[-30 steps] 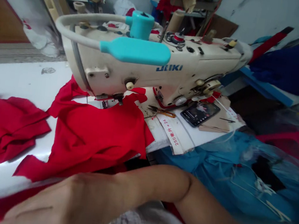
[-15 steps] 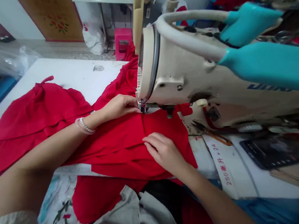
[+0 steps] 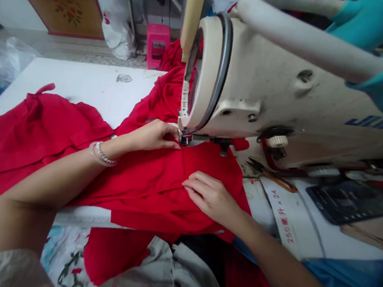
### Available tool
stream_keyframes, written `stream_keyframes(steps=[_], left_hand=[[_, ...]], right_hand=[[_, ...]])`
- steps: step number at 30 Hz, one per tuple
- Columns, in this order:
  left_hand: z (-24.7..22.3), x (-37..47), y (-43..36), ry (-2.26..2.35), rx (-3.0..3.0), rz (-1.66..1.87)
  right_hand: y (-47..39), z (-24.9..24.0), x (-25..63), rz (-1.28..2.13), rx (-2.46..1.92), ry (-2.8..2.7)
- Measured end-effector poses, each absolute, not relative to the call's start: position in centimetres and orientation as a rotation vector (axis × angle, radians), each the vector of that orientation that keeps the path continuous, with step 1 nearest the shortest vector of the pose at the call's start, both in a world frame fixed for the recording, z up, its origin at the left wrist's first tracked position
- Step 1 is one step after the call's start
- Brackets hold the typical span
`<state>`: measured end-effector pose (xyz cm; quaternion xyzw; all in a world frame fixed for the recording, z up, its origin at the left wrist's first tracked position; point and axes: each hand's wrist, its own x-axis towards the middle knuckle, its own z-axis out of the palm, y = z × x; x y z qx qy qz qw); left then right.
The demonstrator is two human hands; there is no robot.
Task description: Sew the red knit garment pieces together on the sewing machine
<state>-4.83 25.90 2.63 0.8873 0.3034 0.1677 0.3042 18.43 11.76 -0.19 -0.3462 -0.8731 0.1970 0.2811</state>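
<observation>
Red fabric (image 3: 146, 170) lies in folds across the sewing machine's bed and the white table, with part of it under the presser foot (image 3: 185, 139). My left hand (image 3: 154, 135) is right beside the foot, its bent fingers and thumb closed on the fabric. Lower and to the right, my right hand (image 3: 206, 193) grips the fabric near a folded edge, fingers curled together. The fingertips of both hands are partly hidden. The cream sewing machine (image 3: 254, 86) stands over the fabric, its needle hard to make out.
Orange-handled thread snips (image 3: 274, 176) lie right of the fabric, near a dark phone (image 3: 352, 200) and printed cardboard (image 3: 286, 220). A grey hose (image 3: 309, 37) with turquoise ends crosses the machine head. A pink stool (image 3: 156, 46) stands behind the white table (image 3: 81, 76).
The view has shifted, so the machine head looks larger and farther right. My left thumb has parted slightly from the index finger by the foot. My right hand keeps nearly the same place on the fabric.
</observation>
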Motion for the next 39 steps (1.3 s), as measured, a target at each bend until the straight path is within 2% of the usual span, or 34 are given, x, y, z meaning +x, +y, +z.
stream_keyframes(steps=[11,16,19,22,25,30,39], left_hand=[[2.2,-4.1,25.7,0.856,2.433,0.434],[3.1,-4.4,19.4,0.866,2.685,0.552],[2.1,-5.6,14.4,0.607,2.696,0.454],[0.6,-6.6,12.2,0.605,2.696,0.396],[0.1,-6.9,12.7,0.695,2.647,0.334],[1.1,-7.0,15.0,0.751,2.646,0.225],[1.2,-6.7,23.0,0.880,2.623,0.208]], right_hand=[[10.9,-0.2,18.5,0.203,-0.801,-2.403],[10.7,-0.3,18.8,0.320,-0.856,-2.408],[10.7,-0.5,19.2,0.462,-0.872,-2.385],[10.6,-0.5,19.8,0.582,-0.867,-2.352],[10.8,-0.3,20.3,0.612,-0.998,-2.325],[12.6,0.3,20.2,0.420,-1.385,-2.569],[20.5,1.1,18.8,0.274,-1.616,-2.744]])
